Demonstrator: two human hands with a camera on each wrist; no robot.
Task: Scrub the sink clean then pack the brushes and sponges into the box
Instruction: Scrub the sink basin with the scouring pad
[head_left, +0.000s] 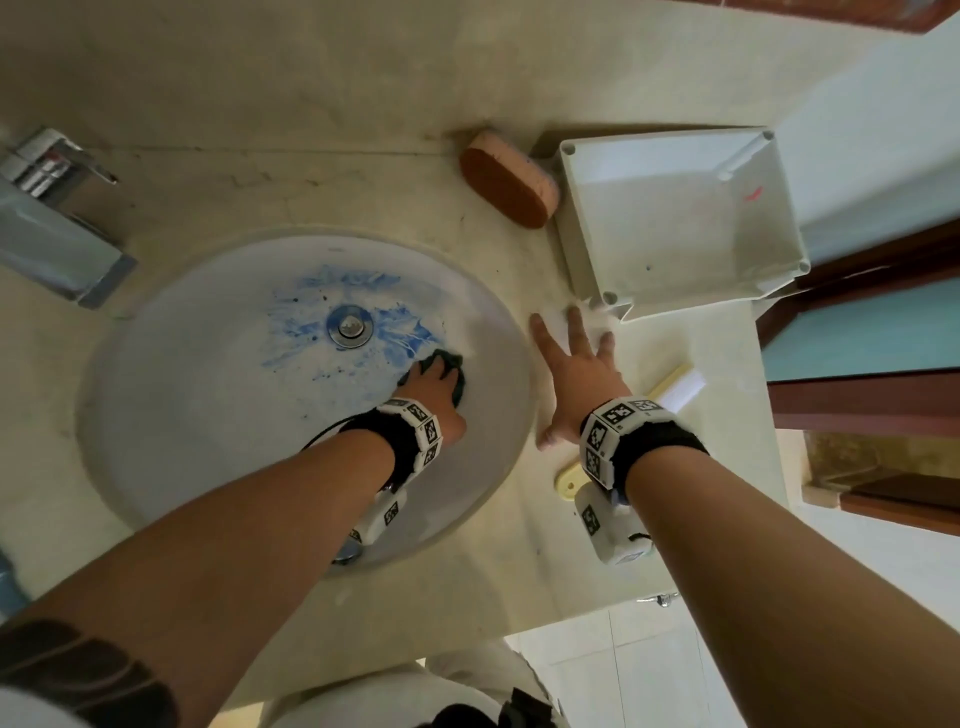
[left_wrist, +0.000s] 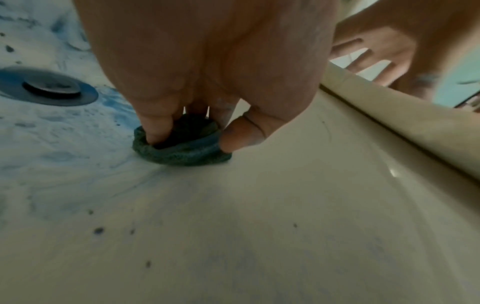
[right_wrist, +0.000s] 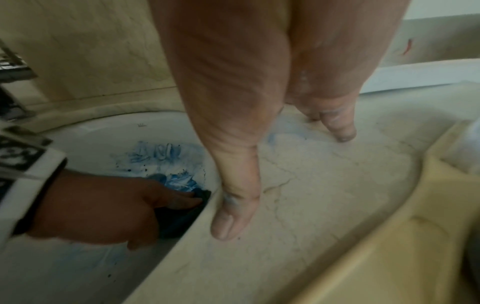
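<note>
The white oval sink (head_left: 208, 415) has blue stains (head_left: 291, 332) smeared around its metal drain (head_left: 349, 325). My left hand (head_left: 434, 382) grips a dark green scouring pad (left_wrist: 182, 156) and presses it on the basin just right of the drain, at the stain's edge. Its fingers (left_wrist: 155, 131) dig into the pad. My right hand (head_left: 571, 374) lies open and flat on the counter right of the sink, fingers spread, holding nothing. The open white box (head_left: 675, 218) stands beyond it. A brown and pink sponge (head_left: 509, 179) lies left of the box. A cream-handled brush (head_left: 670, 387) lies partly under my right wrist.
A chrome faucet (head_left: 57, 208) juts in at the far left of the beige counter (head_left: 363, 171). The counter's right edge (head_left: 763, 395) runs close to the box and brush. Dark specks dot the basin near my left hand (left_wrist: 98, 230).
</note>
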